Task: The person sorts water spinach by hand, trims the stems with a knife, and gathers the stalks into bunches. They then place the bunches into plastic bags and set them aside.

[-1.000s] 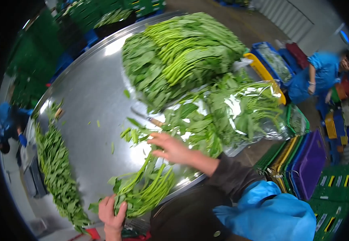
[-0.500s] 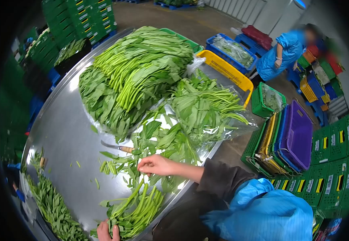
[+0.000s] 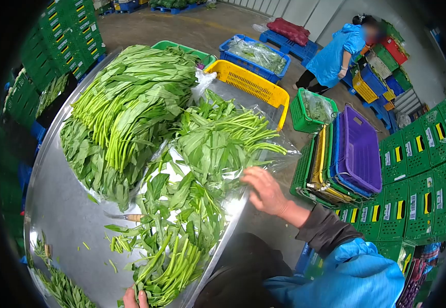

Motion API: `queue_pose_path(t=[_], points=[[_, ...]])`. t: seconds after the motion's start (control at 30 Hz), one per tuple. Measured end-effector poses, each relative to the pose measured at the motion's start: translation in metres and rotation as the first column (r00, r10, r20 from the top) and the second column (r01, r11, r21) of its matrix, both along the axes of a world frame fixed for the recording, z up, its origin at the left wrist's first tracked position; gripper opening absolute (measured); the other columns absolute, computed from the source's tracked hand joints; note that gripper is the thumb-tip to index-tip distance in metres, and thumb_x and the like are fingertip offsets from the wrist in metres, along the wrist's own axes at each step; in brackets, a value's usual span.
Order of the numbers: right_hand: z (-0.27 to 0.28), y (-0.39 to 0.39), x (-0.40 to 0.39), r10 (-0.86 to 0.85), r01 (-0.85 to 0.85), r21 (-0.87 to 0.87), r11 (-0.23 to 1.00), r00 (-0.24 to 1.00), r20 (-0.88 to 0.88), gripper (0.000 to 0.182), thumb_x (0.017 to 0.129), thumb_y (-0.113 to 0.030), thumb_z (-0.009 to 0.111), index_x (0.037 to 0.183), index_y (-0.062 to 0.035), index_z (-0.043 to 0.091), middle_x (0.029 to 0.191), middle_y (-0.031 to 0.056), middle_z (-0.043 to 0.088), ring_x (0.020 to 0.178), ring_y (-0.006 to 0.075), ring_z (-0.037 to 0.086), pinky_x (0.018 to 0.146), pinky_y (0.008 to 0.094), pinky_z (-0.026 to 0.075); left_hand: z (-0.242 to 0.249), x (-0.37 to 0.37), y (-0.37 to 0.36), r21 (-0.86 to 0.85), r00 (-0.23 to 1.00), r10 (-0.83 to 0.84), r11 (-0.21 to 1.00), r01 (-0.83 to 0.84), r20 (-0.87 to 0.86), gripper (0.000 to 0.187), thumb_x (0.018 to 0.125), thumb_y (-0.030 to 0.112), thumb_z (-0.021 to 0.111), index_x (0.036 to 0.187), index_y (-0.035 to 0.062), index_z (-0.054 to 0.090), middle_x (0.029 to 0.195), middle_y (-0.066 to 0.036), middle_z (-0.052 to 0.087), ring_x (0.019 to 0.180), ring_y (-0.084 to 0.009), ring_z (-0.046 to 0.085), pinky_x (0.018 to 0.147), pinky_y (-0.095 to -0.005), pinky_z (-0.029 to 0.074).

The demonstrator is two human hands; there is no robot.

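Note:
At the bottom edge, my left hand (image 3: 135, 298) grips a small bunch of water spinach (image 3: 174, 272), its pale green cut stems pointing up and right. My right hand (image 3: 266, 191), fingers apart and holding nothing, hovers by the table's right edge, close to a clear plastic bag (image 3: 289, 149) under another pile of water spinach (image 3: 215, 149). Loose leafy stems (image 3: 182, 200) lie between the two. A large stacked heap of water spinach (image 3: 135, 97) covers the far side. Left of the loose stems rests a wooden-handled knife (image 3: 132, 217), with short cut stem pieces nearby.
The metal table (image 3: 74, 215) has a raised rim. More greens (image 3: 64, 287) lie at its lower left. Beyond stand a yellow crate (image 3: 248, 82), a blue crate (image 3: 256, 59) and nested crates with a purple one (image 3: 361, 149). A person in a blue gown (image 3: 338, 56) stands farther off.
My right hand has left the loose stems and moved right toward the plastic bag, its fingers opening. My left hand stays on the bunch. The view has turned right; the other person leans over more.

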State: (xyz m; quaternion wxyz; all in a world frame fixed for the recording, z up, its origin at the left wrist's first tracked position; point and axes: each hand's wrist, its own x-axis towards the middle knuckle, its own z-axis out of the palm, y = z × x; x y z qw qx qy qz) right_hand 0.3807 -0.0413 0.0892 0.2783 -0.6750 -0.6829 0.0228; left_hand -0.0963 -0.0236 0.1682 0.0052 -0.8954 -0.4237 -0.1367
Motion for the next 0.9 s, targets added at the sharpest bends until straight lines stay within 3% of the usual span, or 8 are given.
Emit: queue_pose_path(t=[0.2, 0.33, 0.53, 0.6, 0.63, 0.73, 0.87, 0.9], points=[[-0.023, 0.003, 0.038, -0.115, 0.133, -0.181, 0.974, 0.988, 0.108, 0.077, 0.068, -0.004, 0.062, 0.140, -0.0013, 0.035, 0.147, 0.0189, 0.032, 0.140, 0.0353, 0.026, 0.116, 0.0478, 0.018, -0.014, 0.009, 0.013, -0.028, 0.999, -0.049, 0.998, 0.049, -0.021, 0.045, 0.069, 0.001, 0.065, 0.113, 0.0053, 0.065, 0.111, -0.023, 0.061, 0.094, -0.0394, 0.061, 0.078, -0.0429, 0.052], [-0.040, 0.017, 0.052, -0.199, 0.220, -0.126, 0.967, 0.967, 0.161, 0.079, 0.074, -0.016, 0.069, 0.142, -0.0016, 0.032, 0.147, 0.0181, 0.032, 0.140, 0.0342, 0.026, 0.116, 0.0478, 0.020, -0.015, 0.008, 0.011, 0.003, 0.999, -0.028, 1.000, 0.028, -0.042, 0.046, 0.069, 0.000, 0.063, 0.114, 0.0054, 0.065, 0.112, -0.023, 0.061, 0.094, -0.0398, 0.061, 0.077, -0.0432, 0.052], [-0.025, 0.043, 0.071, -0.047, 0.070, -0.089, 0.994, 0.971, 0.233, 0.044, 0.084, -0.014, 0.062, 0.128, -0.0114, 0.053, 0.137, 0.0116, 0.047, 0.129, 0.0314, 0.041, 0.112, 0.0483, 0.027, -0.005, 0.010, -0.001, -0.019, 0.997, 0.048, 0.999, -0.050, -0.060, 0.052, 0.066, -0.003, 0.060, 0.117, 0.0077, 0.064, 0.114, -0.022, 0.060, 0.094, -0.0393, 0.062, 0.076, -0.0428, 0.052], [-0.005, 0.056, 0.078, -0.031, 0.026, 0.030, 0.999, 0.983, 0.181, 0.031, 0.087, -0.013, 0.058, 0.117, -0.0089, 0.058, 0.124, 0.0113, 0.058, 0.115, 0.0307, 0.054, 0.103, 0.0451, 0.040, -0.004, 0.010, -0.004, -0.032, 0.998, 0.039, 0.999, -0.040, -0.042, 0.055, 0.065, -0.005, 0.059, 0.118, 0.0086, 0.063, 0.116, -0.021, 0.060, 0.095, -0.0388, 0.062, 0.075, -0.0422, 0.053], [-0.004, 0.064, 0.082, -0.073, 0.064, 0.121, 0.991, 0.995, 0.068, 0.020, 0.090, -0.013, 0.054, 0.108, -0.0067, 0.060, 0.104, 0.0109, 0.066, 0.093, 0.0324, 0.062, 0.083, 0.0402, 0.050, 0.000, 0.011, -0.006, -0.036, 0.999, 0.032, 0.999, -0.033, -0.029, 0.057, 0.065, -0.005, 0.059, 0.120, 0.0091, 0.062, 0.117, -0.021, 0.059, 0.095, -0.0387, 0.062, 0.076, -0.0419, 0.053], [0.054, 0.086, 0.089, -0.251, 0.250, -0.008, 0.968, 0.967, -0.039, 0.018, 0.094, -0.014, 0.050, 0.104, -0.0055, 0.061, 0.088, 0.0124, 0.066, 0.075, 0.0335, 0.063, 0.066, 0.0381, 0.049, 0.005, 0.013, -0.009, -0.055, 0.999, 0.046, 0.997, -0.046, -0.005, 0.055, 0.066, -0.006, 0.059, 0.120, 0.0082, 0.063, 0.115, -0.021, 0.060, 0.096, -0.0390, 0.062, 0.078, -0.0418, 0.053], [0.115, 0.096, 0.104, -0.192, 0.333, 0.151, 0.931, 0.797, -0.572, 0.027, 0.098, -0.031, 0.049, 0.094, -0.0070, 0.062, 0.073, -0.0026, 0.056, 0.062, 0.0065, 0.051, 0.055, 0.0268, 0.044, -0.009, 0.008, -0.009, 0.047, 0.995, 0.000, 0.999, -0.005, 0.103, 0.049, 0.069, -0.008, 0.058, 0.115, 0.0046, 0.065, 0.113, -0.023, 0.061, 0.097, -0.0399, 0.062, 0.080, -0.0417, 0.053], [0.133, 0.091, 0.101, -0.295, 0.435, 0.026, 0.900, 0.652, -0.698, 0.027, 0.098, -0.032, 0.049, 0.092, -0.0086, 0.062, 0.072, -0.0043, 0.054, 0.061, 0.0063, 0.049, 0.053, 0.0263, 0.044, -0.014, 0.007, -0.009, 0.069, 0.989, -0.015, 0.998, 0.005, 0.144, 0.048, 0.069, -0.009, 0.057, 0.114, 0.0041, 0.065, 0.112, -0.023, 0.061, 0.097, -0.0399, 0.062, 0.080, -0.0418, 0.053]])
